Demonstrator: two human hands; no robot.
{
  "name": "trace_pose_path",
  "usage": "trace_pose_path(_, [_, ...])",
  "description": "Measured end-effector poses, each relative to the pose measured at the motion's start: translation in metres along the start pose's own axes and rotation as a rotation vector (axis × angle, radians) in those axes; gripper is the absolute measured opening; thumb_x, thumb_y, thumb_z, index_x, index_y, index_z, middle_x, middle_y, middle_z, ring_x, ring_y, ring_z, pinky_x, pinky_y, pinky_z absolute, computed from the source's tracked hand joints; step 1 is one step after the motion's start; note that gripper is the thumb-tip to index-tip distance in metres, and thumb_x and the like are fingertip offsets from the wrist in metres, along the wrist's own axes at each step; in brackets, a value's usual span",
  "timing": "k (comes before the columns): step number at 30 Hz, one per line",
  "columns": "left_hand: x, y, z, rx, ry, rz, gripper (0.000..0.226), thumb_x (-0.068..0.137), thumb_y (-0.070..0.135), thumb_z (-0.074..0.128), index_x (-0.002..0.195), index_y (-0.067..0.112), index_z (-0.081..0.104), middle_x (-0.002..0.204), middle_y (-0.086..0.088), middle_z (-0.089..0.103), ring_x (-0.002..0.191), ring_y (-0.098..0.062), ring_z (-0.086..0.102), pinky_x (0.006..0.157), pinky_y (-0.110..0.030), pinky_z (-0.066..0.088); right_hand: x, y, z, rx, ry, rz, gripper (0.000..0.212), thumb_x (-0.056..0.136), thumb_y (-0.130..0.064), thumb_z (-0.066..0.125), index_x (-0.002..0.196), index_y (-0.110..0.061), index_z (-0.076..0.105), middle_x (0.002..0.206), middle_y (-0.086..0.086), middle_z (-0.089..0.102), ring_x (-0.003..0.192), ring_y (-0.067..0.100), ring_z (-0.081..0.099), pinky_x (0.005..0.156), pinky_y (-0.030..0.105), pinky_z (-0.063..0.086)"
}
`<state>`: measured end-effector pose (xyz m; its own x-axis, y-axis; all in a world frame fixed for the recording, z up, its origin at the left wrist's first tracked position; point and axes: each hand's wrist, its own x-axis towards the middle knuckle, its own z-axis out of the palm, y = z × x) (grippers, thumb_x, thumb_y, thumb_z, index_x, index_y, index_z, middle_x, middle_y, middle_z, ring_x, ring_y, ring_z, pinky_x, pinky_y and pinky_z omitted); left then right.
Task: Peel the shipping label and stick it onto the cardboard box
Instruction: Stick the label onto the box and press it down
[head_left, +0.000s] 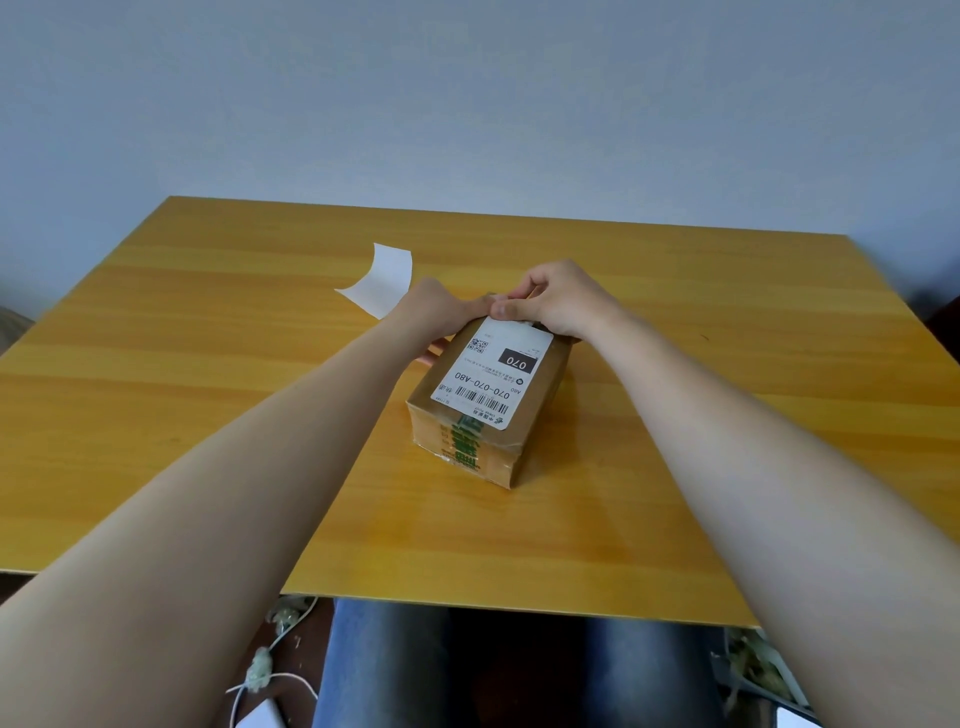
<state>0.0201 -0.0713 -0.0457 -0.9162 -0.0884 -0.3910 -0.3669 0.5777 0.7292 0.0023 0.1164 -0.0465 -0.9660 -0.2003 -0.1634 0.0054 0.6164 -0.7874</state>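
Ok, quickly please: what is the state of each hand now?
Left hand: holds the cardboard box at its far left side.
Right hand: fingers curled, thumb pressing the far edge of the shipping label.

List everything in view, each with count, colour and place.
table: one, yellow wood, fills the view's middle
cardboard box: one, brown, centre of table
shipping label: one, white with black print, on box top
backing sheet: one, white, curled, on table, far left of box
wall: one, pale grey-blue, behind table
floor litter: several bits, pale, under table's near left edge
legs: two, dark jeans, below table's near edge
left hand: one, holds box's far left end
right hand: one, fingers pinch label's far edge
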Motion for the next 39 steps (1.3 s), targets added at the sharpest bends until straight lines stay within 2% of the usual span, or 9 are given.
trace_pose_path(4, [-0.002,-0.002,0.002,0.053,0.055,0.062,0.058,0.083,0.066,0.074,0.083,0.008,0.067,0.079,-0.005,0.078,0.065,-0.022,0.073,0.051,-0.031,0.057,-0.003,-0.001,0.003,0.010,0.027,0.007,0.034,0.082,-0.044,0.088,0.096,-0.015,0.076,0.087,-0.006,0.067,0.077,0.010,0.061,0.061,0.027,0.041])
trace_pose_path(10, [-0.019,0.001,-0.009,0.118,-0.062,0.062,0.066,0.094,0.068,0.058,0.109,0.005,0.072,0.097,-0.007,0.078,0.081,-0.024,0.074,0.063,-0.037,0.060,-0.008,0.000,0.006,0.000,0.076,0.057,0.029,0.085,-0.047,0.085,0.094,-0.022,0.074,0.084,-0.009,0.066,0.072,0.007,0.060,0.057,0.026,0.039])
trace_pose_path(15, [-0.034,-0.001,-0.015,0.252,-0.177,0.067,0.070,0.075,0.081,0.069,0.108,0.020,0.075,0.100,-0.002,0.080,0.091,-0.023,0.077,0.089,-0.044,0.061,-0.013,0.006,-0.001,-0.097,0.152,0.107,0.035,0.088,-0.059,0.074,0.087,-0.025,0.066,0.090,-0.007,0.069,0.082,0.018,0.063,0.065,0.031,0.043])
trace_pose_path(17, [-0.039,-0.002,-0.016,0.314,-0.204,0.064,0.072,0.073,0.077,0.076,0.122,0.025,0.070,0.107,0.000,0.078,0.099,-0.023,0.074,0.095,-0.047,0.059,-0.017,0.010,-0.003,-0.142,0.176,0.114,0.034,0.092,-0.057,0.069,0.109,-0.027,0.071,0.111,-0.002,0.071,0.101,0.024,0.066,0.078,0.034,0.049])
trace_pose_path(19, [-0.044,-0.001,-0.016,0.304,-0.178,0.062,0.078,0.076,0.068,0.080,0.140,0.028,0.060,0.120,-0.001,0.073,0.111,-0.025,0.067,0.098,-0.052,0.057,-0.025,0.008,-0.005,-0.147,0.177,0.067,0.042,0.100,-0.046,0.064,0.138,-0.029,0.064,0.134,0.003,0.065,0.122,0.026,0.062,0.093,0.033,0.047])
trace_pose_path(22, [-0.049,0.001,-0.017,0.243,-0.135,0.055,0.083,0.079,0.061,0.082,0.150,0.030,0.052,0.132,-0.005,0.066,0.122,-0.031,0.061,0.097,-0.057,0.056,-0.034,0.003,-0.005,-0.163,0.139,-0.025,0.046,0.106,-0.037,0.057,0.151,-0.030,0.056,0.153,0.002,0.056,0.141,0.022,0.050,0.100,0.028,0.038])
trace_pose_path(26, [-0.049,-0.004,-0.015,0.163,-0.143,0.039,0.078,0.078,0.058,0.084,0.146,0.030,0.058,0.124,-0.004,0.069,0.118,-0.031,0.063,0.092,-0.056,0.059,-0.043,0.000,-0.002,-0.142,0.027,0.007,0.077,0.087,-0.064,0.073,0.153,-0.030,0.053,0.160,-0.006,0.050,0.147,0.018,0.045,0.111,0.035,0.039])
trace_pose_path(31, [-0.048,-0.009,-0.012,0.094,-0.135,0.023,0.078,0.073,0.061,0.086,0.140,0.029,0.064,0.117,-0.003,0.070,0.113,-0.029,0.065,0.090,-0.054,0.061,-0.047,-0.002,-0.002,-0.170,-0.007,0.006,0.104,0.069,-0.068,0.086,0.158,-0.033,0.046,0.162,-0.007,0.045,0.145,0.020,0.045,0.107,0.036,0.043])
trace_pose_path(39, [-0.042,-0.011,-0.008,0.086,-0.084,0.003,0.074,0.073,0.059,0.087,0.135,0.024,0.065,0.111,-0.004,0.072,0.106,-0.029,0.068,0.082,-0.053,0.063,-0.043,-0.002,-0.001,-0.176,0.025,-0.006,0.096,0.066,-0.066,0.089,0.149,-0.035,0.053,0.155,-0.006,0.052,0.138,0.020,0.051,0.101,0.037,0.046])
